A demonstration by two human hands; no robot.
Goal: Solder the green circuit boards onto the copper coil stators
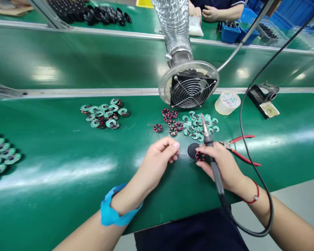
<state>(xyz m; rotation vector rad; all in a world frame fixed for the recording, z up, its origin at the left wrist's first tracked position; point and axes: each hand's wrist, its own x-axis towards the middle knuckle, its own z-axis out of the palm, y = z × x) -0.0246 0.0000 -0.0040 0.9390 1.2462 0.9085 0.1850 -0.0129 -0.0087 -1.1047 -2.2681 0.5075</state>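
My right hand [222, 162] is closed around a soldering iron [216, 170], its tip pointing up and away from me. Between the thumb and fingertips of that same hand sits a small red-and-black wound ring [200, 156], like a motor stator. Just behind it, a black round disc [192, 150] lies on the green bench. My left hand [161, 155] is pinched to the left of the disc; whatever its fingertips hold, if anything, is hidden. Beyond the hands lie several more wound rings [173, 131] and a pile of small green circuit boards [196, 125].
A fan with a duct [192, 90] hangs over the parts. Red-handled pliers [242, 158], a tape roll [227, 103] and an iron stand [264, 101] are at right. Assembled rings with boards [104, 113] lie left. The iron's cable [242, 115] loops over my right forearm. Another person's hands [210, 14] are across.
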